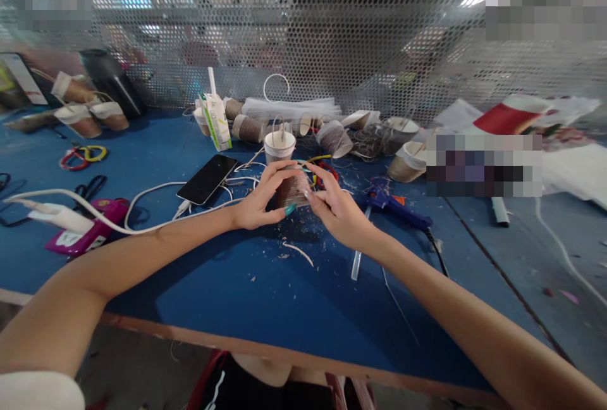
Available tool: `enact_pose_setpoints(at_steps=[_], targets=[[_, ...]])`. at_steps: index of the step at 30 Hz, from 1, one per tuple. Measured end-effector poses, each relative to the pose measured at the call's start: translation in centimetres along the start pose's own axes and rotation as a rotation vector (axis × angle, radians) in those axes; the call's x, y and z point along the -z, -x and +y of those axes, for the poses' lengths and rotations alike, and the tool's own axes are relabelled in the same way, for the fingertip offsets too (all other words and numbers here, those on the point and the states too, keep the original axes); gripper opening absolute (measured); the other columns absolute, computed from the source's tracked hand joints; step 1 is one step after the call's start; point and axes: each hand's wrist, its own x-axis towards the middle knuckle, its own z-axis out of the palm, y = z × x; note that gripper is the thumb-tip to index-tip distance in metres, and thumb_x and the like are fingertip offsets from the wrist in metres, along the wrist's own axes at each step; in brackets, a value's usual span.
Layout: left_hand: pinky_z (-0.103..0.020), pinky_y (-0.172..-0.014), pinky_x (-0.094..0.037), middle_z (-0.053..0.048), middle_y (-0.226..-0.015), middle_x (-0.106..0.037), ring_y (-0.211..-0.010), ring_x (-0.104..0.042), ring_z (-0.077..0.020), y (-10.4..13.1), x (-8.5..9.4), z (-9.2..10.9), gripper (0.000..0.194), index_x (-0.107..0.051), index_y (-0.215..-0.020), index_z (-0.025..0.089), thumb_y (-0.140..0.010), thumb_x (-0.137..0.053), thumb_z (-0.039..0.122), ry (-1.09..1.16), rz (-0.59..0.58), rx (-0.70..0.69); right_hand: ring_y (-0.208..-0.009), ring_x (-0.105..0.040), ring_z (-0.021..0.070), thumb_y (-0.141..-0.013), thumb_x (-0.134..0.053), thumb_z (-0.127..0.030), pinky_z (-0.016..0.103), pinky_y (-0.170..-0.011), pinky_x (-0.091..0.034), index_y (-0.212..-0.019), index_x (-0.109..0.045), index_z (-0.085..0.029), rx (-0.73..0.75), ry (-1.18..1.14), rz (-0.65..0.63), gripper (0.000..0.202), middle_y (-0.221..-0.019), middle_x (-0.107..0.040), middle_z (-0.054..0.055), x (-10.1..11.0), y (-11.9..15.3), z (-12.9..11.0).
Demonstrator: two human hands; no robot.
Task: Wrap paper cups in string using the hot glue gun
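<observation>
My left hand [263, 201] and my right hand [337, 209] meet over the middle of the table around a small brown cup [294, 188], which is smeared by motion and partly hidden by fingers. My left fingers curve over its top, with the thumb, which has something teal at its tip, at the lower side. My right thumb and fingers close on its right side. Just behind stands a white-rimmed brown cup [279, 143] with a handle. To the right of my right hand lies a blue glue gun [403, 209], with a clear glue stick [356, 263] nearer me.
A phone [207, 179] on a white cable lies left of my hands, near a purple power strip [88, 233]. Several brown cups [334, 138] and a drink carton [217, 120] line the back. Red-and-yellow scissors [81, 155] lie left. A perforated metal screen [303, 30] rises behind.
</observation>
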Motion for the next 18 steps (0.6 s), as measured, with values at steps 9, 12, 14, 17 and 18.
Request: enact_pose_setpoints(at_steps=[9,12,14,17,18], targets=[[-0.059,-0.117,-0.027,-0.013,-0.145,-0.031,-0.139,-0.029,-0.0340,-0.04,0.02,-0.06,0.063,-0.031,-0.144,0.028,-0.092,-0.038,0.062,0.007,0.009,-0.034,-0.045,-0.036,0.0124,-0.098,-0.037,-0.024,0.031,-0.051,-0.032,-0.144,-0.026,-0.009,0.028,-0.006,0.013,0.050,-0.053,-0.041,-0.009,-0.12,0.05,0.16],[-0.059,-0.117,-0.026,-0.013,-0.146,-0.030,-0.140,-0.029,-0.0344,-0.04,0.03,-0.08,0.064,-0.030,-0.145,0.029,-0.091,-0.039,0.062,0.016,0.009,-0.060,-0.045,-0.036,0.0117,-0.098,-0.037,-0.024,0.030,-0.050,-0.033,-0.143,-0.027,-0.010,0.038,-0.016,0.016,0.048,-0.054,-0.042,-0.009,-0.17,0.02,0.21],[-0.060,-0.117,-0.026,-0.013,-0.145,-0.030,-0.140,-0.029,-0.0347,-0.02,-0.03,-0.15,0.066,-0.029,-0.146,0.029,-0.090,-0.042,0.061,0.006,0.017,-0.061,-0.045,-0.036,0.0116,-0.099,-0.037,-0.024,0.031,-0.051,-0.034,-0.143,-0.027,-0.009,0.037,-0.018,0.017,0.049,-0.054,-0.043,-0.009,-0.19,-0.01,0.21],[-0.061,-0.116,-0.027,-0.014,-0.145,-0.030,-0.139,-0.029,-0.0350,0.00,-0.14,-0.24,0.068,-0.028,-0.146,0.029,-0.089,-0.047,0.059,-0.020,0.017,-0.051,-0.046,-0.037,0.0120,-0.099,-0.036,-0.025,0.031,-0.052,-0.036,-0.144,-0.027,-0.008,0.037,-0.011,0.019,0.049,-0.054,-0.043,-0.009,-0.19,-0.02,0.17],[-0.061,-0.116,-0.028,-0.014,-0.144,-0.030,-0.139,-0.029,-0.0350,0.00,-0.16,-0.25,0.068,-0.028,-0.146,0.029,-0.088,-0.048,0.058,-0.025,0.015,-0.048,-0.046,-0.037,0.0122,-0.099,-0.036,-0.026,0.031,-0.052,-0.036,-0.144,-0.027,-0.007,0.037,-0.007,0.019,0.049,-0.054,-0.043,-0.009,-0.19,-0.01,0.16]])
